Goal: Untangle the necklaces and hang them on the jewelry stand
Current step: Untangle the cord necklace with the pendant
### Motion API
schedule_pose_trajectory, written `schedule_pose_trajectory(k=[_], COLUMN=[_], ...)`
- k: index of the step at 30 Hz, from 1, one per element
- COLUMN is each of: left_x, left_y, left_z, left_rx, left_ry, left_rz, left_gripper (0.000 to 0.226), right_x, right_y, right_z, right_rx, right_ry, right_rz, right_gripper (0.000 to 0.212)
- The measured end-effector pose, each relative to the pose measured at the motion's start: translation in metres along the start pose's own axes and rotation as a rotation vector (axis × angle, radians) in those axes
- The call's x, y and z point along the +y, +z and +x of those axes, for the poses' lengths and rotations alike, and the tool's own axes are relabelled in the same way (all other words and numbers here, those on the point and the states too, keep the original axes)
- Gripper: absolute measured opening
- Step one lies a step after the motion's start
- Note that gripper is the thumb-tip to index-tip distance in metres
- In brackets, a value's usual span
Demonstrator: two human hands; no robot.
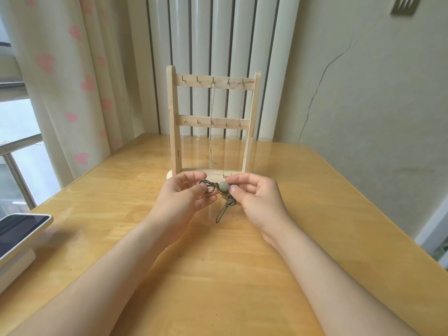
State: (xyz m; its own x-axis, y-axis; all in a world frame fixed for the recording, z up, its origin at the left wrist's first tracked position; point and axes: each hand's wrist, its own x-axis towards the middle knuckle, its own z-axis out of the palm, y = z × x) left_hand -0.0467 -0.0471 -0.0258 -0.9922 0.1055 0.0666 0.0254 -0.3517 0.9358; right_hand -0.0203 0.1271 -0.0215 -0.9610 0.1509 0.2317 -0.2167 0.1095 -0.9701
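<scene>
On the worktop [315,214], the one jewelry stand [173,117] already has two thin chains [211,122] hung off its top rail, so that bit looks done. Left hand [180,200] and right hand [260,200] both pinch the one cord necklace [228,202] in their fingers, just in front of the stand's base. It's a knotted mess with a single bead [224,187], not hung yet.

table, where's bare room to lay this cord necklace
Bare wood from the right hand to the table's right edge, and between the forearms. Crowded before the jewelry stand, where that hand and the left hand pinch the cord necklace, and by the white device.
</scene>
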Motion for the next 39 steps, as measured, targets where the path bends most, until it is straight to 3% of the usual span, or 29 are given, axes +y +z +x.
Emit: schedule_pose_trajectory(k=[7, 18, 22, 24, 36, 39], left_x=[-0.001, 0.001, 0.004, 0.004, 0.000, 0.002], left_y=[-0.002, -0.003, -0.004, -0.004, -0.003, -0.004], left_z=[0.001, -0.002, -0.007, -0.010, 0.002, -0.001], left_rx=[-0.037, -0.100, -0.173, -0.211, -0.044, -0.095], left_ry=[-0.039, -0.053, 0.006, 0.059, 0.083, 0.151], left_rz=[0.039, 0.278, 0.477, 0.522, 0.429, 0.487], left_gripper=[0.025, 0.017, 0.007, 0.013, 0.021, 0.017], right_x=[-0.003, -0.003, -0.006, -0.008, -0.006, -0.007], right_y=[0.002, -0.001, -0.004, -0.006, -0.008, -0.008], right_z=[0.002, 0.003, 0.002, 0.001, 0.002, 0.002], right_rx=[-0.048, 0.022, 0.001, -0.024, 0.042, 0.021], right_ry=[0.068, -0.014, -0.011, -0.028, -0.121, -0.133], right_rz=[0.115, 0.098, 0.106, 0.101, -0.060, -0.056], right_gripper=[0.025, 0.024, 0.036, 0.041, 0.020, 0.018])
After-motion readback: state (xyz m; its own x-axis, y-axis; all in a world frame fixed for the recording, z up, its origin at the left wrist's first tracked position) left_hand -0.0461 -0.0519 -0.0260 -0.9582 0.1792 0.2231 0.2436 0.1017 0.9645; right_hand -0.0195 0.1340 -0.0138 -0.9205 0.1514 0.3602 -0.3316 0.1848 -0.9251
